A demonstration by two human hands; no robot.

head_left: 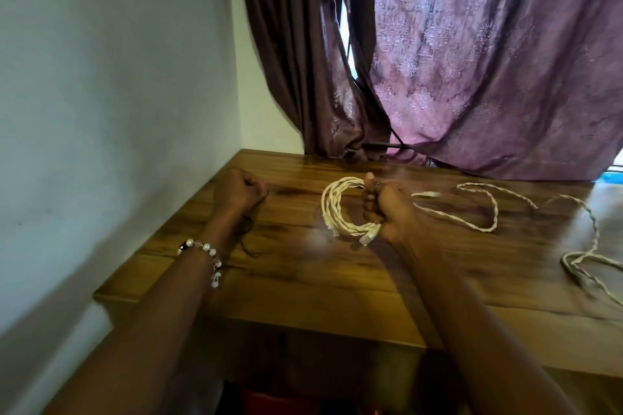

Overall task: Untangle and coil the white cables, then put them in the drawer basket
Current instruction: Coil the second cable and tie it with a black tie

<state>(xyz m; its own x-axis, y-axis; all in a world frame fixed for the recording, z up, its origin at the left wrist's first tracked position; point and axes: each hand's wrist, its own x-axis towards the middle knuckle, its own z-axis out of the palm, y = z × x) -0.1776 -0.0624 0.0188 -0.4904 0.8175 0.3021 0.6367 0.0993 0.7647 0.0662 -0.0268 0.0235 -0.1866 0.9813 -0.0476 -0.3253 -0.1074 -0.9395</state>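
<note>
My right hand (382, 207) grips a coil of twisted white cable (332, 209) above the wooden table (303, 283); the loops stick out to the left of my fist and plug ends hang at the bottom. The loose remainder of the white cable (492, 212) trails right across the table in slack loops toward the right edge. My left hand (237, 190) is a closed fist near the table's left side, with nothing white in it; a thin dark thread seems to run from it, though I cannot tell for sure. No drawer basket is visible.
A pale wall (118, 94) borders the table on the left. Brown and purple curtains (472, 61) hang behind the table and drape onto its back edge. A beaded bracelet (204, 251) is on my left wrist. Dark space lies under the table's front edge.
</note>
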